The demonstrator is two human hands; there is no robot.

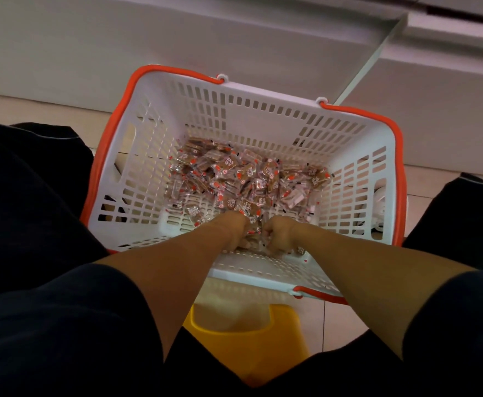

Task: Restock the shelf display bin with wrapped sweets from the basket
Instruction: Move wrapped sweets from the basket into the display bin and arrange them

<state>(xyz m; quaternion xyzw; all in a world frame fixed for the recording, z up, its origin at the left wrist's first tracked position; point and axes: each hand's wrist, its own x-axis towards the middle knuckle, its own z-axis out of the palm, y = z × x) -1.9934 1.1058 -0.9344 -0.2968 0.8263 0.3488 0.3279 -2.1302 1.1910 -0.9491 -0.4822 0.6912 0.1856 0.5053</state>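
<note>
A white slatted basket (pixel 263 116) with orange handles is placed on the tiled floor (pixel 34 110), just before the base of a white shelf unit (pixel 120 47). It is seen from above, between the knees of a person who is probably seated on a yellow stool (pixel 243 333); this low position is judged to be chosen so that the bottom of the basket can be reached with both arms.

The wrapped sweets (pixel 246 173) are spread over the bottom of the basket, small clear packets with brown contents and red marks. Most of them are gathered in the middle and toward the far side, while the left part of the bottom is almost bare.

Both hands are lowered into the near side of the basket, close together. The left hand (pixel 238 232) is curled into the sweets, and the right hand (pixel 280 234) is also curled, with packets caught between the two. It seems that a heap is being scooped from both sides, because single packets are slippery and a double handful carries more at once. How many sweets are really held cannot be told, since the fingers are buried.

The display bin is not visible in this view, so the filling step is judged as not yet done for this handful.
</note>
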